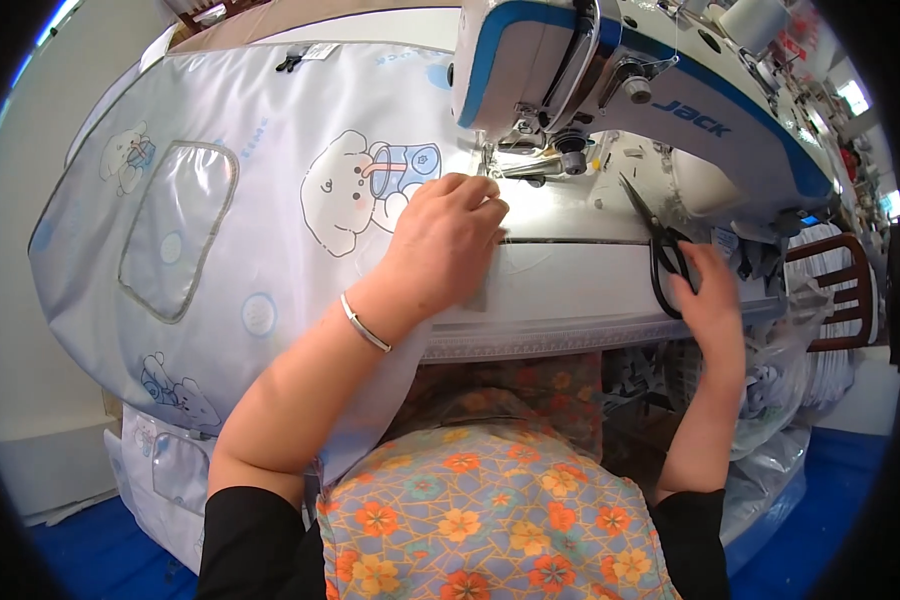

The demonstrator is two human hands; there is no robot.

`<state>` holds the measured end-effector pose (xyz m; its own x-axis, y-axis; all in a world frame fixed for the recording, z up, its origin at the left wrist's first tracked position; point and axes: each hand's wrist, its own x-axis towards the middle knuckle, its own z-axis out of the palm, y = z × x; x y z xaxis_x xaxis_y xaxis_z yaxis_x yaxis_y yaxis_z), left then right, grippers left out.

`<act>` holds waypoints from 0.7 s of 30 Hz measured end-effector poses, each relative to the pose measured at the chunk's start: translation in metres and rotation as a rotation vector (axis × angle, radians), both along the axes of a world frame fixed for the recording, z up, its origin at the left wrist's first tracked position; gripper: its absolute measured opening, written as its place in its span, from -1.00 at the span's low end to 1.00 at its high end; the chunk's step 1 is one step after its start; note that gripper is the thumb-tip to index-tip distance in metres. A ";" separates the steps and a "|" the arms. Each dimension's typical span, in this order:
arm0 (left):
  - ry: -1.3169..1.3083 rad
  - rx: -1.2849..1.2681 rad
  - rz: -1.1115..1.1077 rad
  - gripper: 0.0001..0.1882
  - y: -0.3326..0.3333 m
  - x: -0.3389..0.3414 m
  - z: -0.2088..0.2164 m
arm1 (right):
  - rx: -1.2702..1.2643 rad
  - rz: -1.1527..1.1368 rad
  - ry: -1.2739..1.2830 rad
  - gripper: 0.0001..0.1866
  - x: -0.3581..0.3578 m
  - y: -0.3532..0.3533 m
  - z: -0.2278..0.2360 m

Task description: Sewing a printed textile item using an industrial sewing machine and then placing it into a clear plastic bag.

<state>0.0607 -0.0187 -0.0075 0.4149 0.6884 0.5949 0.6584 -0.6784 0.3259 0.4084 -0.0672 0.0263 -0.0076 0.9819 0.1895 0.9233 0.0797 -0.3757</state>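
A pale fabric piece (270, 250) with printed cartoon dogs and a clear window (175, 230) spreads over the left of the sewing table. My left hand (450, 235) is closed at its right edge, just in front of the needle area; the fingertips are partly hidden. Black-handled scissors (660, 245) lie to the right on the table, blades pointing away. Around one handle loop, my right hand (710, 295) has its thumb and finger closed, slightly blurred. Above both hands stands a white and blue sewing machine (570, 60), its presser foot (487, 155) beside the fabric edge.
A ruler strip (530, 343) runs along the table's front edge. Thread cones (755, 25) stand at the upper right. Beyond the table are a wooden chair (840, 290) with stacked white material and clear plastic bags (770, 480). A black clip (290, 62) lies on the fabric's far edge.
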 end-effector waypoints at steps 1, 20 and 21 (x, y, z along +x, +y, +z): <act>0.002 -0.001 0.009 -0.78 -0.003 0.001 0.000 | 0.039 0.097 -0.145 -0.58 0.000 0.004 -0.009; 0.298 -0.134 0.081 -0.50 -0.063 0.025 0.006 | -0.753 0.499 0.176 -0.47 -0.079 0.084 0.061; 0.291 -0.150 0.060 -0.52 -0.064 0.024 0.006 | -0.754 0.498 0.174 -0.47 -0.076 0.083 0.061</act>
<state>0.0849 -0.0828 -0.0018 0.5088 0.7876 0.3476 0.7759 -0.5945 0.2112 0.3328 0.0157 0.0868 -0.4938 0.7371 -0.4614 0.7736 0.1301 -0.6201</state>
